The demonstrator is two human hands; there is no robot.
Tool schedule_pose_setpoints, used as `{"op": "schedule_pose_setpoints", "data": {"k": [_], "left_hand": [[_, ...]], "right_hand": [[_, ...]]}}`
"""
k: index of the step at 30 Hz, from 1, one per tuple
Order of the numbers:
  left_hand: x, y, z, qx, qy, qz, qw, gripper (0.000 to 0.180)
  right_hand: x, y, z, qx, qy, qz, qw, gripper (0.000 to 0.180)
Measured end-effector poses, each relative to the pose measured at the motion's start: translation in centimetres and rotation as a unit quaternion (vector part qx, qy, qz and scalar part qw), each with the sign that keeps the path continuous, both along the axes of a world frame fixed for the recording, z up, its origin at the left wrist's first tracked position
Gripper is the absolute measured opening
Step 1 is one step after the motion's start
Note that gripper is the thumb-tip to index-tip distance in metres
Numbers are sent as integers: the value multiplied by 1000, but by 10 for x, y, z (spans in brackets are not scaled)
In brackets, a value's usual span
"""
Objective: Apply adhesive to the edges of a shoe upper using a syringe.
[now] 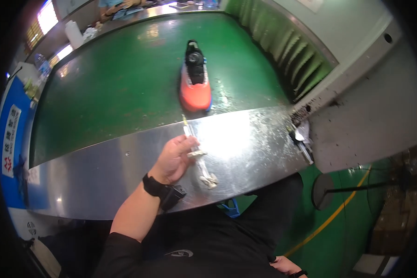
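Note:
Over the metal front ledge, my left hand (173, 156) is closed around a syringe (200, 167). Its narrow yellowish tip points away from me toward the green surface. The plunger extends toward me, and its end is caked with whitish residue. Just beyond the tip, a shoe (196, 92) stands on the green surface, its orange-red toe facing me. It has a black upper and opening, with blue along the sole edge. Down at the lower right, beside my leg, hangs my right hand (286, 266). Its fingers are partly hidden, so I cannot tell whether they hold anything.
A second syringe (305, 149) lies with white scrap at the ledge's right end. Beside the green belt (120, 78), strip curtains (289, 51) hang on the right. A blue panel (15, 139) and a plastic bottle (42, 65) are at left. Another person (120, 7) sits at the far end.

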State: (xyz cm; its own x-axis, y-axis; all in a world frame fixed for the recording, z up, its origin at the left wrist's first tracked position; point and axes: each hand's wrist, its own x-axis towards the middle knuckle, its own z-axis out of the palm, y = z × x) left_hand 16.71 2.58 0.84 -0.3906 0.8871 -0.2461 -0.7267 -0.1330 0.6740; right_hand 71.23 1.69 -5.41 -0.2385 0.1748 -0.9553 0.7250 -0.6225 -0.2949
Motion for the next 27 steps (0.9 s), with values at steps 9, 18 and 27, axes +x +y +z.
{"op": "schedule_pose_setpoints", "data": {"k": [9, 18, 27], "left_hand": [[-1, -3, -3, 0, -33, -18, 999, 16], [-2, -3, 4, -16, -16, -10, 1000, 16], [0, -2, 3, -9, 44, -40, 998, 18]], "right_hand": [[5, 28, 28, 50, 2, -41, 998, 16], [36, 88, 10, 208, -70, 96, 971, 13], [-58, 151, 63, 293, 40, 119, 948, 10]]}}
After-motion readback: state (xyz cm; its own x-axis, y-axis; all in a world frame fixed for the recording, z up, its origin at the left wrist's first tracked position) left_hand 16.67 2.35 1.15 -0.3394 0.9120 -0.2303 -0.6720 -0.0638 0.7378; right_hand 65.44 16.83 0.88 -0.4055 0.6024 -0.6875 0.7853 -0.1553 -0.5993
